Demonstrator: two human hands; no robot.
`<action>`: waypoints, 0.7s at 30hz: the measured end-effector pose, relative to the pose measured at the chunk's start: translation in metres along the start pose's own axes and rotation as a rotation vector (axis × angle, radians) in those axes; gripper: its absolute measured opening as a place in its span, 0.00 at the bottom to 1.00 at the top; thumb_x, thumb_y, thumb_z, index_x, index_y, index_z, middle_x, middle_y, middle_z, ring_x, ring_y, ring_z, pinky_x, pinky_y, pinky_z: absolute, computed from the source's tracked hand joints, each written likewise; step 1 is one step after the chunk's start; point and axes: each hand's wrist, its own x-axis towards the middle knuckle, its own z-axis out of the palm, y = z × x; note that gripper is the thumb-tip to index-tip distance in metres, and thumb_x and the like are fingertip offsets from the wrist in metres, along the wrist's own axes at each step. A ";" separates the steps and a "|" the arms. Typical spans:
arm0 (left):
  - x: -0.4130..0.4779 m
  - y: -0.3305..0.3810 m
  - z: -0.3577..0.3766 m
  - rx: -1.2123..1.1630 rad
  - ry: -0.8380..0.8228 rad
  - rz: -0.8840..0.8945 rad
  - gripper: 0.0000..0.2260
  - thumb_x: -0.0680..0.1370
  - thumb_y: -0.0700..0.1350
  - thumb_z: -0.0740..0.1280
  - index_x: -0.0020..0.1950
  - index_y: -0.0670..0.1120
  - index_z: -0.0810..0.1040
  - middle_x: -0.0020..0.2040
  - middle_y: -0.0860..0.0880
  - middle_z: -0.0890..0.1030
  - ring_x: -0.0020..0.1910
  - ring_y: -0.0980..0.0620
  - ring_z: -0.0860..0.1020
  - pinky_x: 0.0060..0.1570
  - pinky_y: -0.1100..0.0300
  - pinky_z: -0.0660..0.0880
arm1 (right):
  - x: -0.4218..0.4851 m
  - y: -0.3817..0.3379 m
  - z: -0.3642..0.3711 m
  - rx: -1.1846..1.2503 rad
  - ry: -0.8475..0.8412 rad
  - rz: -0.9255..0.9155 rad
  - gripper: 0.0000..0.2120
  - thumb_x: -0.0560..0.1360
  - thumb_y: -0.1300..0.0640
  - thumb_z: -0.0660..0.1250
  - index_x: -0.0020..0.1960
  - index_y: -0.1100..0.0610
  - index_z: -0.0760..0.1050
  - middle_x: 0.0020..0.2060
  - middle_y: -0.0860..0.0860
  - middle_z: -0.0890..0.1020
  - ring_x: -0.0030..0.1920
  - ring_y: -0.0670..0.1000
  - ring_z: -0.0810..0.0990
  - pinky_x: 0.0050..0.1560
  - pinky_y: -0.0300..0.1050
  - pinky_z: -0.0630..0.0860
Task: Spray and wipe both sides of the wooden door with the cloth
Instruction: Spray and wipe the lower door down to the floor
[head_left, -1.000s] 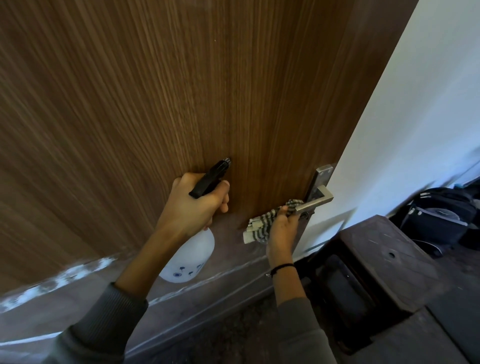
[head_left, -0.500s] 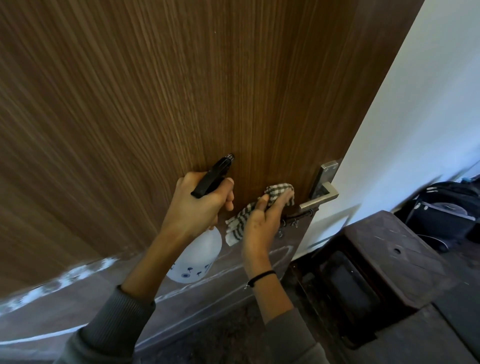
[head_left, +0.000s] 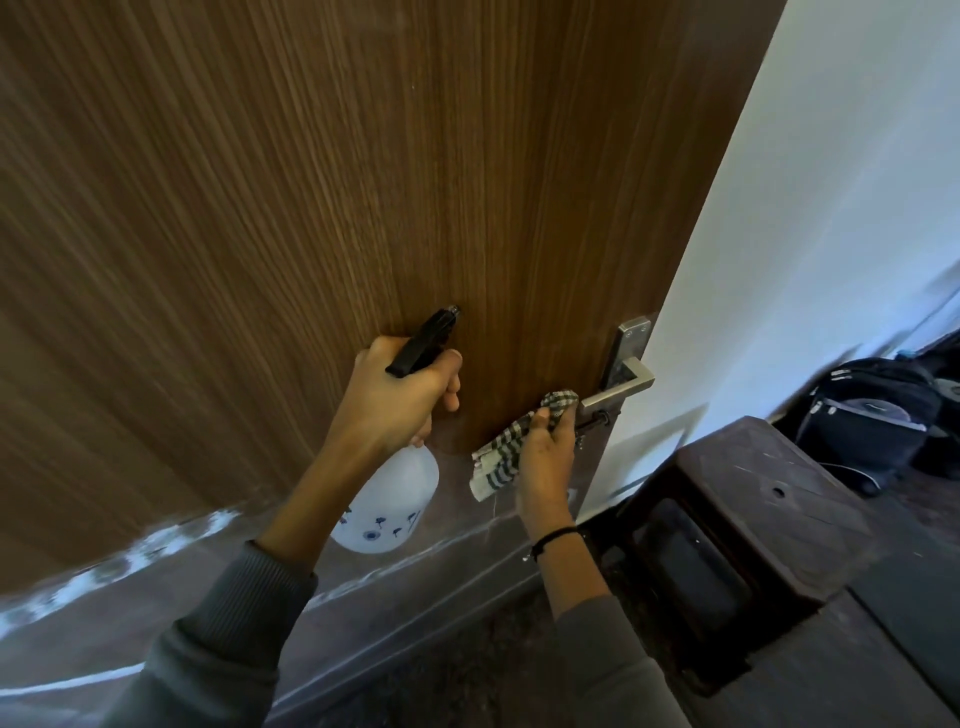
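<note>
The wooden door (head_left: 322, 197) fills most of the view, its grain running vertically. My left hand (head_left: 400, 395) grips the neck of a white spray bottle (head_left: 389, 504) with a black nozzle (head_left: 426, 338) pointed at the door. My right hand (head_left: 545, 457) presses a checked cloth (head_left: 511, 447) against the door, just left of the silver lever handle (head_left: 623, 387). The fingertips are hidden under the cloth.
A white wall (head_left: 831, 208) borders the door on the right. A dark brown stool (head_left: 748, 530) stands close to the door's edge, below the handle. A black backpack (head_left: 872, 415) lies on the floor at the far right. A small bolt (head_left: 597, 420) sits under the handle.
My right hand slid the cloth from the handle leftward across the door, then back right to beside the handle. The left hand and bottle stayed almost still.
</note>
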 end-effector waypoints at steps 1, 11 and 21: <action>-0.001 0.001 0.003 0.007 -0.031 -0.001 0.13 0.83 0.44 0.66 0.42 0.38 0.79 0.36 0.37 0.82 0.17 0.53 0.67 0.20 0.60 0.65 | -0.001 -0.001 -0.001 0.006 -0.020 -0.001 0.26 0.87 0.52 0.54 0.83 0.46 0.51 0.74 0.52 0.66 0.69 0.52 0.70 0.73 0.48 0.64; 0.010 0.009 0.054 0.023 -0.211 -0.027 0.12 0.82 0.43 0.66 0.41 0.39 0.80 0.34 0.41 0.81 0.18 0.54 0.68 0.20 0.62 0.65 | -0.015 -0.042 -0.036 0.080 -0.229 -0.233 0.25 0.84 0.45 0.60 0.79 0.44 0.61 0.72 0.47 0.73 0.71 0.49 0.73 0.72 0.56 0.70; 0.018 0.010 0.084 0.123 -0.170 -0.087 0.15 0.81 0.45 0.68 0.35 0.41 0.78 0.28 0.44 0.78 0.19 0.54 0.70 0.24 0.60 0.69 | 0.001 -0.060 -0.074 0.188 -0.089 -0.265 0.21 0.84 0.51 0.62 0.76 0.51 0.67 0.67 0.52 0.78 0.67 0.53 0.76 0.71 0.61 0.71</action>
